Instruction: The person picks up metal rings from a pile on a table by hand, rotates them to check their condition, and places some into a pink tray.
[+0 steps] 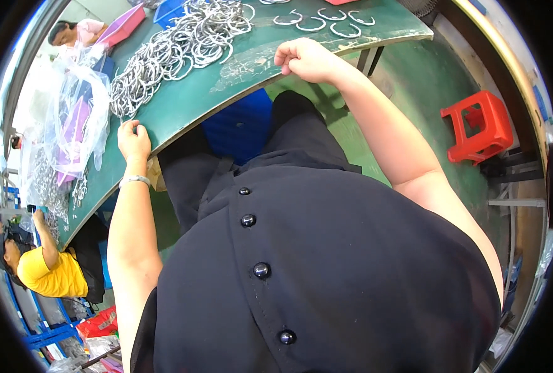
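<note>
A large heap of silver, C-shaped open metal rings [177, 46] lies on the green table [171, 115]. My left hand [133, 142] is at the table's near edge, just below the heap's lower left end. Its fingers are curled, and whatever may be in them is hidden. Over the table's front edge, right of the heap, hovers my right hand [307, 60], with fingers bent in and no object visible in them. Several separate C-shaped rings [311, 25] lie spread on the tabletop just beyond it.
Clear plastic bags [80, 105] and a purple tray [74, 133] stand left of the heap. Behind it are a pink bin [121, 26] and a blue bin [167, 13]. A red stool [478, 127] is on the floor at right. Two co-workers sit at left, one in a yellow shirt [52, 273].
</note>
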Demonstrator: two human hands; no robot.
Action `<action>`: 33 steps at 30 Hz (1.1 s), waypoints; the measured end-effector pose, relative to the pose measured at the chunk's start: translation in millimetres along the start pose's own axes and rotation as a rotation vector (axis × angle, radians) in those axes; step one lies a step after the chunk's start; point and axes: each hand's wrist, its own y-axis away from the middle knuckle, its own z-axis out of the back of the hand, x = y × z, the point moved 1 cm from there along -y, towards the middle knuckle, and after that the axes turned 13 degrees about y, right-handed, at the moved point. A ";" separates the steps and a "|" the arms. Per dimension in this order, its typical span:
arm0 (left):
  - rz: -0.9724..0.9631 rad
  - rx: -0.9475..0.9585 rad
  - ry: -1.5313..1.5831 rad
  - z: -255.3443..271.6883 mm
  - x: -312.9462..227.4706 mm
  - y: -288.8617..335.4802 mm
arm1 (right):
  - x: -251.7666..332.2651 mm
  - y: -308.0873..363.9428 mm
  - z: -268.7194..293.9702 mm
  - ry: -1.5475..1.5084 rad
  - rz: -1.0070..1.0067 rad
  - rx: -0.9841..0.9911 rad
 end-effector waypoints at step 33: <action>0.073 0.011 0.334 13.7 -2.5 7.2 | 27.3 -52.1 -24.4 0.222 -0.225 -0.017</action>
